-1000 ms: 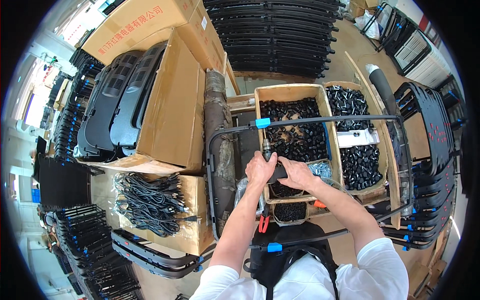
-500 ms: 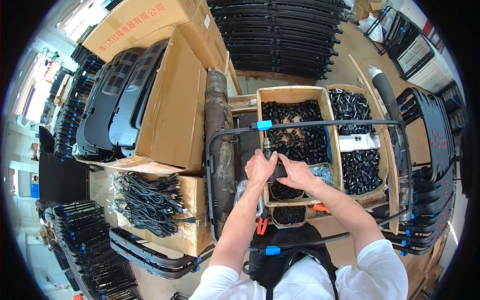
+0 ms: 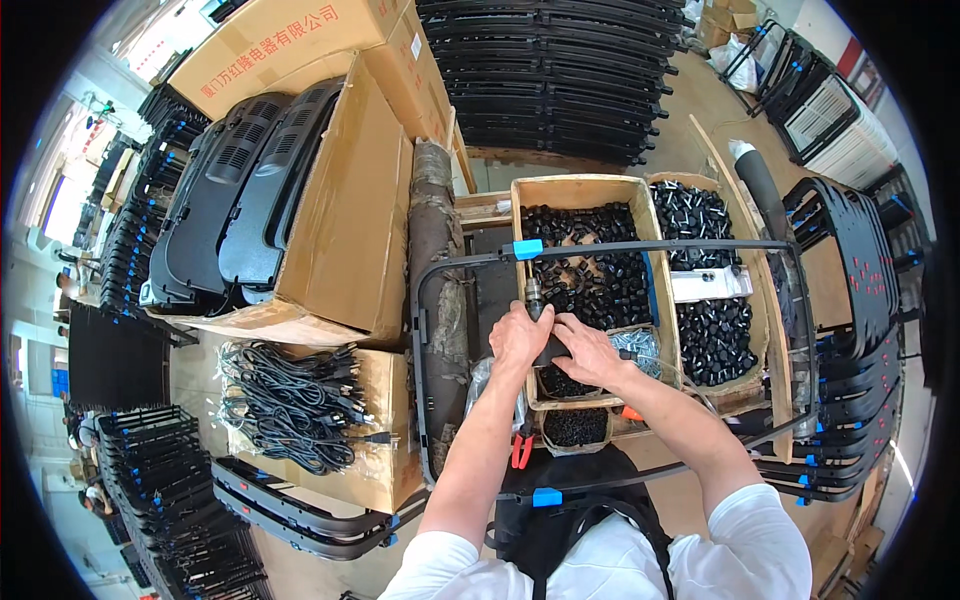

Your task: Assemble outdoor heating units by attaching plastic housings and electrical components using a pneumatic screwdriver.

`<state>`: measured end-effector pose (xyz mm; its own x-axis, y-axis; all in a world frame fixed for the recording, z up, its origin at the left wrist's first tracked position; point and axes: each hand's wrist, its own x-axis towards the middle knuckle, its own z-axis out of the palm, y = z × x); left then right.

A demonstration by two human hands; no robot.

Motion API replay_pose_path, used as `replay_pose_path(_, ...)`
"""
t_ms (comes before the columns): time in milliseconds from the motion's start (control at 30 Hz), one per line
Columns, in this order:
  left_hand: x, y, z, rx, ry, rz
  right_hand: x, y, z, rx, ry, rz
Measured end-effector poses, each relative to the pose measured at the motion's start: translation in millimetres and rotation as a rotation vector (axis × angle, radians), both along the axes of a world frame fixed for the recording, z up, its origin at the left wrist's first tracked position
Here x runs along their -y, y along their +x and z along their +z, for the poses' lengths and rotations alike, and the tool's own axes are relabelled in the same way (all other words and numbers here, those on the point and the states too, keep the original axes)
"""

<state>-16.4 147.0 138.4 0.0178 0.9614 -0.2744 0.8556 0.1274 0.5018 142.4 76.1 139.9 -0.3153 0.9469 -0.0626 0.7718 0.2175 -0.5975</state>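
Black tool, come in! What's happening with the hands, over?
Left hand gripping the black tool. Right hand alongside, contact unclear. Black frame crosses the parts tray ahead.

Tan floor; pale wall upper right; bright windows far left; narrow light streak lower right.

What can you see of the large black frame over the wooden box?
The black frame is a slim loop with rounded left corners, plastic or metal by its look. One blue patch marks its far bar, another its near bar. It extends across the wooden box; both forearms pass over its near bar. What supports it is unclear.
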Motion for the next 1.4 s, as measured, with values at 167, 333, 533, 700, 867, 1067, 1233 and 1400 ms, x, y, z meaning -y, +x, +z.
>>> replay_pose_path(167, 4, -1, -3, -0.003, -0.009, -0.009, 5, -1, 3, 0.018, -0.022, -0.008)
replay_pose_path(333, 14, -3, -1, 0.016, -0.067, 0.002, 16, -3, 3, 0.018, -0.03, 0.0)
replay_pose_path(533, 56, -20, 5, 0.06, -0.042, 0.032, 59, -13, 12, 0.052, 0.021, -0.016)
replay_pose_path(700, 183, -25, 53, 0.973, -0.093, 0.336, 160, -25, 87, 0.012, 0.27, 0.026)
replay_pose_path(867, 349, -50, 68, 0.944, 0.131, 0.385, 297, -39, 102, -0.031, 0.297, 0.181)
replay_pose_path(1067, 500, -70, 18, 0.926, 0.034, 0.577, 420, -55, 49, -0.06, 0.019, 0.323)
replay_pose_path(1233, 518, -81, -42, 0.886, -0.065, 0.644, 442, -77, 4, 0.033, -0.097, 0.268)
replay_pose_path(1400, 495, -89, -35, 0.748, -0.147, 0.524, 438, -88, -5, 0.068, -0.101, 0.167)
